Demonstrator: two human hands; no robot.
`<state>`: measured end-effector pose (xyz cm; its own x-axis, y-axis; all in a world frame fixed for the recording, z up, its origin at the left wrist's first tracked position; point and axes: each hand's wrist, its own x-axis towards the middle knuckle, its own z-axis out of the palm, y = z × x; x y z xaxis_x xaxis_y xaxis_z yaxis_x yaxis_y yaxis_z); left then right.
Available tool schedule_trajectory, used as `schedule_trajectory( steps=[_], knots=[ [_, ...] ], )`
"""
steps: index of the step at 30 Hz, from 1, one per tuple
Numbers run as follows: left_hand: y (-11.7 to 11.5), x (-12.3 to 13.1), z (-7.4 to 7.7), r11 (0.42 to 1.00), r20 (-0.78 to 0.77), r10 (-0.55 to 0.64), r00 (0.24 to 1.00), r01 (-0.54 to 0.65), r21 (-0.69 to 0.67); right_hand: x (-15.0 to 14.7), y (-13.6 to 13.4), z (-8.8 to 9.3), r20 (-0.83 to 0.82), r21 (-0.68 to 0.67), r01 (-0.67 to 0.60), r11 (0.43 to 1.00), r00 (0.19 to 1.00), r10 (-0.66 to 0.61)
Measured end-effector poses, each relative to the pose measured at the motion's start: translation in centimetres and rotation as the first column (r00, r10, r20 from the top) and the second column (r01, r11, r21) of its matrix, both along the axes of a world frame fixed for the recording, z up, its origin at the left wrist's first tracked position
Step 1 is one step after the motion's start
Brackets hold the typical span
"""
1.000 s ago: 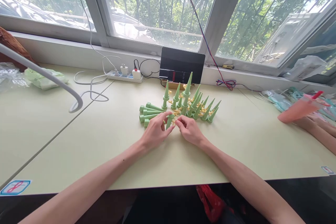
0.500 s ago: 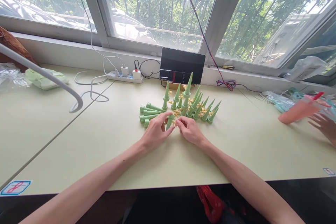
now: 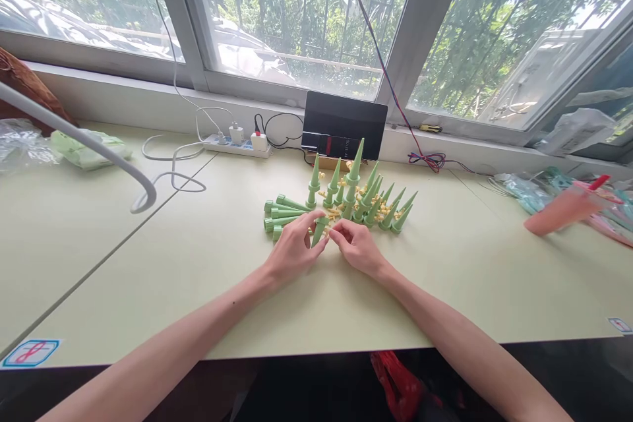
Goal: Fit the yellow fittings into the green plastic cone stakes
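My left hand (image 3: 295, 241) grips a green plastic watering spike (image 3: 319, 231) between thumb and fingers, its tip pointing down toward me. Close beside it, my right hand (image 3: 359, 245) is closed in a pinch near the spike's side; a small yellow piece seems to be at its fingertips, mostly hidden. Behind my hands stand several green spikes (image 3: 368, 198) with small yellow valves (image 3: 382, 212) on their sides. More green spikes (image 3: 289, 212) without visible valves lie in a bundle to the left, partly covered by my left hand.
A dark tablet (image 3: 345, 124) leans at the back by the window. To its left is a power strip (image 3: 237, 144) with plugs and white cables. A pink drink cup (image 3: 561, 206) tilts at the right beside plastic bags. A grey curved rod (image 3: 99, 145) crosses the left side.
Another person's hand beside the pink cup has left the view. My hands keep almost the same place, with slight finger movement at the spike.
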<state>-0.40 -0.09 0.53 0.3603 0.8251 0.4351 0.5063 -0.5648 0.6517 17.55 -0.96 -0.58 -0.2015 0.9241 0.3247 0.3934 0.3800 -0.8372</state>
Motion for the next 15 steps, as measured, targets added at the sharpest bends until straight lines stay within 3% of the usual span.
schedule_trajectory(
  steps=[15],
  knots=[
    [0.13,-0.02,-0.1,1.0,-0.002,-0.014,1.0,0.014,-0.01,0.1,0.07,0.11,0.037,-0.029,-0.006,1.0,0.999,0.007]
  ],
)
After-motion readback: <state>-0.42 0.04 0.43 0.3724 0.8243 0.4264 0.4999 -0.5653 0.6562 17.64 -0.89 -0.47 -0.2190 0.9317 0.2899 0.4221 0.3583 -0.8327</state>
